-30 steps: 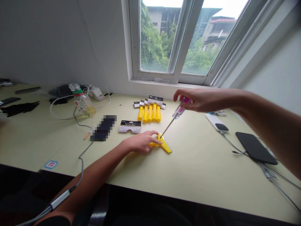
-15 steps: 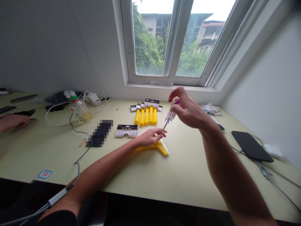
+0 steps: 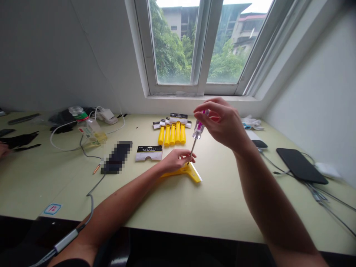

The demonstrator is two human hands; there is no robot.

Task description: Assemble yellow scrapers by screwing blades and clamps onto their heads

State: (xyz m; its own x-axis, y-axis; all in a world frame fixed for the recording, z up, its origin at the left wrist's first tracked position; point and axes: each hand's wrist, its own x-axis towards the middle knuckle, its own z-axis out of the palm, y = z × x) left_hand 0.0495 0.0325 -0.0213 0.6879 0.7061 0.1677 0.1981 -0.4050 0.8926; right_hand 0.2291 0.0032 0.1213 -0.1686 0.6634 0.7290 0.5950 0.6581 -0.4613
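A yellow scraper (image 3: 193, 173) with a T-shaped head and a pale blade edge lies flat on the table. Over its head is my left hand (image 3: 175, 160), thumb and fingers closed around the lower shaft of a screwdriver (image 3: 198, 131). The screwdriver has a clear handle with purple inside and leans slightly, its dark tip down at the scraper head. My right hand (image 3: 221, 120) grips the top of that handle with bent fingers. My left hand and wrist hide part of the scraper's handle.
Behind stand several yellow scraper handles (image 3: 172, 134) with black-and-white cards. A loose card (image 3: 148, 153) and a blurred-out dark phone (image 3: 116, 157) lie left, near a tilted bottle (image 3: 93, 133). Right are a black phone (image 3: 302, 165), cables and a mouse (image 3: 260, 144). Another person's hand (image 3: 3, 149) shows far left.
My right hand's fingers have shifted and turned on the screwdriver handle. The screwdriver stands a little more upright, its tip now visible at the scraper. The other person's hand has drawn back left.
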